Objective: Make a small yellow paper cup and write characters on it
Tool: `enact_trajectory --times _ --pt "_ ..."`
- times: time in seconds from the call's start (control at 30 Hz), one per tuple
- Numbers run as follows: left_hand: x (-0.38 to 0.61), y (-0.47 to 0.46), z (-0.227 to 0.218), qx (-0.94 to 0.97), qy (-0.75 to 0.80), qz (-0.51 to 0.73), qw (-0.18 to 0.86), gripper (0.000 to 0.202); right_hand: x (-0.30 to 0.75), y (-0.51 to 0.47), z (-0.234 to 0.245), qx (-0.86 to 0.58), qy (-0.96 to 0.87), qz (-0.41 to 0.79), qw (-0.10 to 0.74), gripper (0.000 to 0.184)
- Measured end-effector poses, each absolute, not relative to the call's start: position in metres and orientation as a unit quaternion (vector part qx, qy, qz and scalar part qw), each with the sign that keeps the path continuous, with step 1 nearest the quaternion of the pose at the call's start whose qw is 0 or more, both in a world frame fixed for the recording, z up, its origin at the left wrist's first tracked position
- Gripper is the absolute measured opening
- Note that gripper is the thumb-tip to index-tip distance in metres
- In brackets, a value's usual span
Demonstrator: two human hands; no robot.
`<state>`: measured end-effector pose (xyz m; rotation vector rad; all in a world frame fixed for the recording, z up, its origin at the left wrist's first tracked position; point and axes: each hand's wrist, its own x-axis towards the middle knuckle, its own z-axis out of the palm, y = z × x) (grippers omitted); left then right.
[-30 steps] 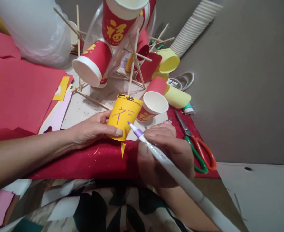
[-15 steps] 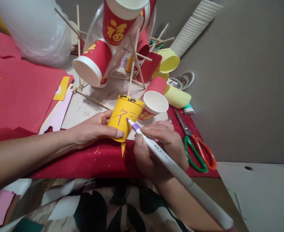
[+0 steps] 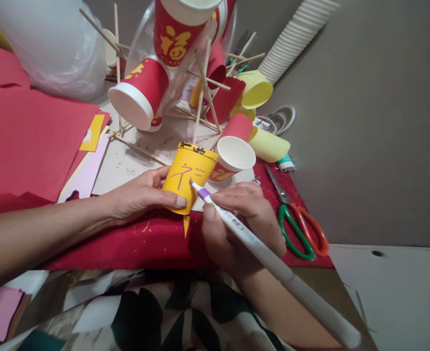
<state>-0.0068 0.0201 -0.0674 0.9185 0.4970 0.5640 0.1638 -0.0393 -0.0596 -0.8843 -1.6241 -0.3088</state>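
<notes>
My left hand (image 3: 147,195) is closed around a yellow paper-covered cup (image 3: 189,168), thumb on its front. Purple strokes of a character show on the cup's front, and black marks run along its top band. My right hand (image 3: 242,219) grips a white marker (image 3: 251,239) with a purple collar. The marker's purple tip touches the cup's front, at the lower right of the strokes. Just behind the yellow cup lies a tilted red and white paper cup (image 3: 236,156). A small yellow paper point (image 3: 186,226) sticks out below the yellow cup.
Scissors (image 3: 295,219) with green and orange handles lie at the right. Red paper sheets (image 3: 32,146) spread across the left. Behind are red cups (image 3: 173,41) in a clear bag, joined wooden sticks (image 3: 120,73), yellow paper rolls (image 3: 269,146) and a stack of white cups (image 3: 299,41).
The marker tip has shifted slightly to the left and down on the yellow cup, adding a short purple stroke. My left hand holds the cup in nearly the same place.
</notes>
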Motion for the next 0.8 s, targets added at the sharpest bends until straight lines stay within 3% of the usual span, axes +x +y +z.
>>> enact_trajectory --times 0.8 --pt "-0.0059 0.0205 -0.0662 0.430 0.235 0.263 0.831 0.057 0.1646 -0.0399 -0.0622 -0.392 -0.698 -0.110 0.589 0.017"
